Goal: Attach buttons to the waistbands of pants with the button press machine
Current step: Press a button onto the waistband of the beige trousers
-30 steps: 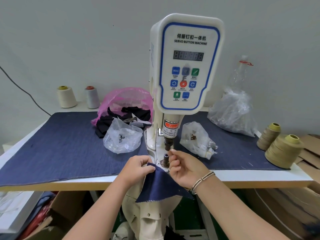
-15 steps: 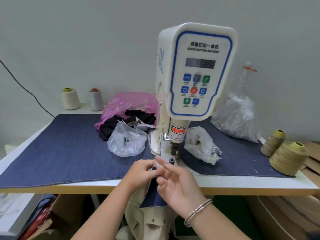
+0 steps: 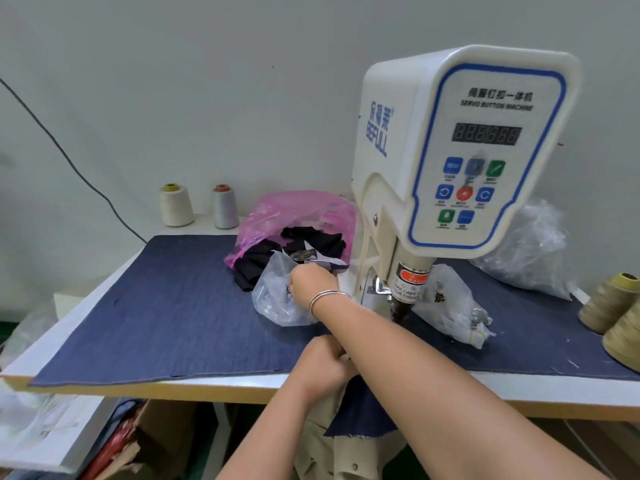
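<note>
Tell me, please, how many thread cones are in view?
4: cream cone and grey cone by the back wall at left; two khaki cones at right. Others may be hidden.
</note>
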`<state>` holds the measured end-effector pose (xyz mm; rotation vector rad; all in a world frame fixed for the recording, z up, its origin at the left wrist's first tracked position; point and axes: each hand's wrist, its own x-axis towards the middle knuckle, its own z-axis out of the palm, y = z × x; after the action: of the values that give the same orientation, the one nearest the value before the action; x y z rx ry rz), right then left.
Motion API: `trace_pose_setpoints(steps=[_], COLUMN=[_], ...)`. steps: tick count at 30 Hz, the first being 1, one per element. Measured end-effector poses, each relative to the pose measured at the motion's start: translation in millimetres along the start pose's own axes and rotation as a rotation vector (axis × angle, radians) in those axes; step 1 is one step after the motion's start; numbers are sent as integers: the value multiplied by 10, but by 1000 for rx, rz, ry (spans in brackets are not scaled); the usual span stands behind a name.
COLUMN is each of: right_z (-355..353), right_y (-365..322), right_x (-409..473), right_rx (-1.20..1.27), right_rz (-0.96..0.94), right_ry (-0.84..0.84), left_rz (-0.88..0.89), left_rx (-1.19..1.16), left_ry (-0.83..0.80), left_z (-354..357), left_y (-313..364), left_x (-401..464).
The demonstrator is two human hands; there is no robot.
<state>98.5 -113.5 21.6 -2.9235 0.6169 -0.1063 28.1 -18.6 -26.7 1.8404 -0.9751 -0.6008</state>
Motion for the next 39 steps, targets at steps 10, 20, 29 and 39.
trace_pose_setpoints(steps=[10,20,29,39], right_z=[241,-122,35,-51], right_y=[-45,-27,671,1027], right_x=[87,-537,-2066,-1731], right_rx=[-106,849,1044,1039], right_rz=[4,56,96,208], right_ry=[44,326,366,438], left_rz=[-118,45,141,101], left_rx=[21,29,49,57], left_ry=[59,30,19,20], left_z=[96,-16,-2,30], left_y=[-196,-34,14,-25], left_x=[163,15,-15,18])
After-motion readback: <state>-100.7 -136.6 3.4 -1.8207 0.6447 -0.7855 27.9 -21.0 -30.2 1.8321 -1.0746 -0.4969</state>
